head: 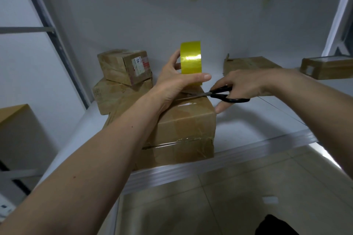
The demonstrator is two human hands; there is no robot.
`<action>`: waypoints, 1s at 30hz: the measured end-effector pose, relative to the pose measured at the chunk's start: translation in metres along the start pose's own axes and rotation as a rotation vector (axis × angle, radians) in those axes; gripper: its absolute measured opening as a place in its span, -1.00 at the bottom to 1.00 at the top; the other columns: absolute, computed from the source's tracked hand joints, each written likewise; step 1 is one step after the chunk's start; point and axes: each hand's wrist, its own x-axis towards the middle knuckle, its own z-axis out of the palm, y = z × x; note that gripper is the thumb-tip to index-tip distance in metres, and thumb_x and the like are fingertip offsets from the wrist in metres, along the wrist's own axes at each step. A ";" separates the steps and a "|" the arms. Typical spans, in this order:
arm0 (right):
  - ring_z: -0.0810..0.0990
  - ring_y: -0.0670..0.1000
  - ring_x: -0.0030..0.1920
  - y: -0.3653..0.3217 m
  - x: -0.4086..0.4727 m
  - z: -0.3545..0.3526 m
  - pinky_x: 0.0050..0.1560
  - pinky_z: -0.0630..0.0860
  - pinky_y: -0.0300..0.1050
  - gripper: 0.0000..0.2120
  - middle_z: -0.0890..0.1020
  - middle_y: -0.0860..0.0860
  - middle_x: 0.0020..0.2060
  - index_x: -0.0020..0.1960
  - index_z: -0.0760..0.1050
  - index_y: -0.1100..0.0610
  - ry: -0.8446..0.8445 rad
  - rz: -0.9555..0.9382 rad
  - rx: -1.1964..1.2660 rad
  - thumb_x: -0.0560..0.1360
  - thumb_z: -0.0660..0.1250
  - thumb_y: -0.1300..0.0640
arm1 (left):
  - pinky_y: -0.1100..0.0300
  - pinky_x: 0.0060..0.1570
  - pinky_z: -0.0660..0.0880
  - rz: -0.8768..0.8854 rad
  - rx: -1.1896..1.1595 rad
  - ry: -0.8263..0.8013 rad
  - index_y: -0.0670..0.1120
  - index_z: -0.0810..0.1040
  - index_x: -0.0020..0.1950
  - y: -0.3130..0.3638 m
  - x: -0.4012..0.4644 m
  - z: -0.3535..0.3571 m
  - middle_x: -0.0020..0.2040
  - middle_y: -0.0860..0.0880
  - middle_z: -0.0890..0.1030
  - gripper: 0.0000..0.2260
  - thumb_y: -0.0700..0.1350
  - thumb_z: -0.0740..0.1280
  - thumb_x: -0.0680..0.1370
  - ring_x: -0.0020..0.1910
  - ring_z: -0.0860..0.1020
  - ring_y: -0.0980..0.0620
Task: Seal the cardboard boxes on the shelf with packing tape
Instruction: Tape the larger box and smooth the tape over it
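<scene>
The left hand [172, 80] gripped the tape roll [191, 59] upright just above the box [183, 128] on the shelf [248, 118]. The right hand [240, 84] held scissors [219, 94], blades reaching under the roll toward the left grip.

Both my forearms are bare from wrist to where they leave the view; no sleeve or cuff shows on either. I see no watch, ring, band or glove on my left hand [172, 80] or my right hand [241, 84]. My left forearm carries two small dark moles, one mid-forearm and one nearer the elbow. The nails are short and unpainted. At the bottom edge there is a dark patch of my clothing [275, 225], too cut off to identify.
</scene>
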 end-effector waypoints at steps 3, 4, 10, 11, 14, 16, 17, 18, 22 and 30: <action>0.47 -0.03 0.13 0.001 0.002 -0.002 0.13 0.44 -0.07 -0.38 0.51 -0.17 0.11 0.14 0.53 -0.22 0.065 -0.006 -0.054 0.12 0.52 -0.35 | -0.17 0.05 0.61 0.001 -0.010 -0.001 0.02 0.44 0.40 0.001 0.000 0.000 0.23 -0.20 0.58 0.03 0.10 0.73 -0.03 0.12 0.62 -0.18; 0.50 -0.05 0.05 0.003 0.002 -0.002 0.03 0.46 -0.10 -0.46 0.54 -0.16 0.04 0.06 0.55 -0.23 0.104 -0.012 -0.080 0.12 0.53 -0.33 | -0.16 0.04 0.62 0.003 -0.017 -0.002 0.01 0.44 0.40 0.002 -0.001 0.001 0.23 -0.20 0.58 0.04 0.10 0.73 -0.03 0.12 0.63 -0.17; 0.55 -0.04 -0.14 0.003 -0.004 0.000 -0.19 0.47 -0.11 -0.63 0.64 -0.06 -0.16 -0.10 0.63 -0.18 0.196 -0.014 -0.147 0.13 0.60 -0.20 | 0.03 -0.05 0.63 0.000 -0.047 -0.008 -0.02 0.40 0.44 0.005 -0.004 0.001 0.21 -0.18 0.60 0.07 0.06 0.73 -0.02 0.06 0.67 -0.11; 0.55 -0.05 -0.15 0.000 -0.005 0.000 -0.21 0.45 -0.13 -0.61 0.64 -0.07 -0.16 -0.08 0.62 -0.17 0.197 -0.004 -0.170 0.14 0.59 -0.22 | 0.05 -0.06 0.62 -0.003 -0.043 -0.008 -0.02 0.40 0.44 0.006 -0.004 0.000 0.21 -0.18 0.59 0.06 0.05 0.73 -0.01 0.06 0.67 -0.10; 0.48 -0.14 -0.23 -0.009 -0.005 -0.001 -0.35 0.31 -0.19 -0.58 0.58 -0.14 -0.21 0.00 0.59 -0.19 0.205 0.019 -0.271 0.20 0.55 -0.26 | 0.02 -0.07 0.63 -0.004 -0.044 -0.004 -0.03 0.40 0.44 0.006 -0.005 0.000 0.22 -0.20 0.58 0.03 0.02 0.72 0.02 0.04 0.67 -0.10; 0.48 -0.12 -0.25 -0.011 -0.005 -0.003 -0.37 0.32 -0.18 -0.60 0.57 -0.12 -0.25 -0.02 0.59 -0.14 0.238 0.014 -0.339 0.22 0.55 -0.24 | -0.03 -0.03 0.63 -0.002 -0.050 -0.001 -0.03 0.39 0.44 0.005 -0.005 0.001 0.23 -0.20 0.58 0.05 0.03 0.73 0.00 0.06 0.67 -0.11; 0.51 -0.09 -0.25 -0.011 -0.005 -0.004 -0.37 0.35 -0.18 -0.61 0.59 -0.10 -0.26 -0.03 0.60 -0.10 0.249 0.013 -0.355 0.22 0.56 -0.23 | -0.04 -0.02 0.63 0.001 -0.049 0.002 -0.03 0.40 0.44 0.006 -0.005 0.001 0.23 -0.19 0.58 0.06 0.04 0.73 -0.01 0.07 0.66 -0.12; 0.51 -0.08 -0.25 -0.011 -0.005 -0.004 -0.37 0.34 -0.18 -0.62 0.59 -0.09 -0.28 -0.05 0.61 -0.09 0.253 0.012 -0.368 0.22 0.56 -0.22 | -0.04 -0.02 0.63 0.006 -0.051 0.009 -0.03 0.40 0.43 0.007 -0.005 0.001 0.23 -0.19 0.58 0.04 0.03 0.73 0.00 0.07 0.66 -0.11; 0.50 -0.07 -0.25 -0.009 -0.003 0.000 -0.40 0.26 -0.19 -0.62 0.59 -0.09 -0.26 -0.04 0.62 -0.09 0.318 0.013 -0.387 0.24 0.53 -0.25 | 0.05 -0.11 0.63 0.046 -0.119 0.073 -0.07 0.42 0.41 0.010 -0.008 0.001 0.20 -0.21 0.59 -0.08 -0.05 0.68 0.09 -0.02 0.68 -0.04; 0.38 0.03 -0.41 0.029 0.015 0.018 -0.43 0.22 -0.15 -0.55 0.45 0.06 -0.43 -0.33 0.55 0.18 0.347 0.317 -0.190 0.25 0.54 -0.21 | 0.12 -0.13 0.60 0.086 -0.312 0.287 -0.12 0.37 0.43 0.017 -0.006 -0.009 0.02 -0.10 0.60 -0.21 -0.16 0.62 0.27 -0.12 0.66 0.04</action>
